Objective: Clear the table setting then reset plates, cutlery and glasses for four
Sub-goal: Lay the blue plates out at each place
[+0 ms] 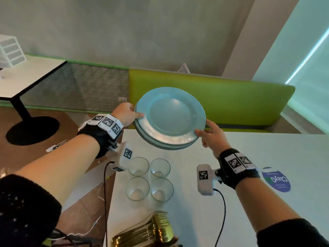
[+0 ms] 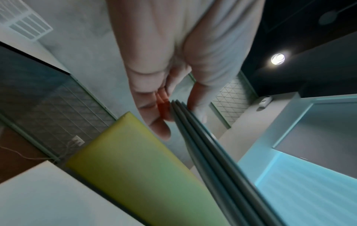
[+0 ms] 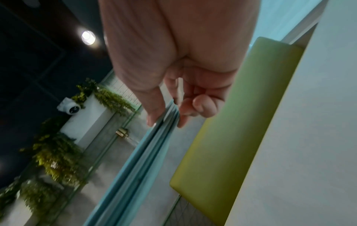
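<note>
While the plate stack (image 1: 170,118) is pinched at both rims by left hand (image 1: 124,113) & right hand (image 1: 212,132), it's held tilted. Top plate could prob be slid off onto the glasses (image 1: 149,179) below.

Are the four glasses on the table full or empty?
Empty: the four glasses stand upright, clear down to their bases, on the white table.

A stack of plates (image 1: 169,120) is held above the far edge of the tabletop (image 1: 267,157), between the left hand (image 1: 125,113) and right hand (image 1: 212,135). Nearer, four glasses (image 1: 149,179) are set in a square, with cutlery (image 1: 149,230) piled before them. A bench (image 1: 231,102) is placed behind.
</note>
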A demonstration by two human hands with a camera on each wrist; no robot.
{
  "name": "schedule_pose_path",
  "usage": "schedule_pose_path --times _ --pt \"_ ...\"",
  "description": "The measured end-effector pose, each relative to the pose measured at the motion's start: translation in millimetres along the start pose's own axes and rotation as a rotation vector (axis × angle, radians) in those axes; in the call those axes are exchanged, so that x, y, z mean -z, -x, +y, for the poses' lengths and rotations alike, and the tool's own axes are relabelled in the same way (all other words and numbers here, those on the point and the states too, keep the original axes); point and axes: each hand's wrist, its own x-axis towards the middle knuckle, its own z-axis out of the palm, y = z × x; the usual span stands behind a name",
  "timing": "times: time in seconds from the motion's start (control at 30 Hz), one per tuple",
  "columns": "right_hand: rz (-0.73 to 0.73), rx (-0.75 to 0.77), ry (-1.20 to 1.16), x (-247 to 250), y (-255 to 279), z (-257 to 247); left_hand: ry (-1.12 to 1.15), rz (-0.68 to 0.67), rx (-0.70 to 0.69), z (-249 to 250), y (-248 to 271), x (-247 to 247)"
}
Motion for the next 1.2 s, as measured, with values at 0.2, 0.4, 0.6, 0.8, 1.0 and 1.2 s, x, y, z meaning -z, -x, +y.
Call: schedule_pose_path --times 0.2,0.4,0.6,0.8,1.0,1.2 --pt "0.167 -0.138 -0.236 51.5 91.9 16.9 0.132 -0.086 0.042 0.2 65.1 -51.0" --pt "0.276 -0.217 -0.334 101.9 165.2 48.5 0.31 -0.186 0.083 -19.2 108.8 -127.2" --pt "0.327 -0.284 -0.396 131.9 193.3 76.0 0.344 -0.218 0.098 -23.2 152.2 -175.8" --pt "0.404 -0.38 -0.528 143.2 192.4 94.6 0.29 -0.065 0.21 -37.8 148.3 -195.1" --pt "0.58 -0.478 -0.639 168.4 188.1 126.4 0.235 0.129 0.262 -28.4 145.8 -179.6" --pt "0.724 -0.576 -0.671 173.2 191.7 166.7 0.203 0.27 0.326 -37.6 125.7 -159.8"
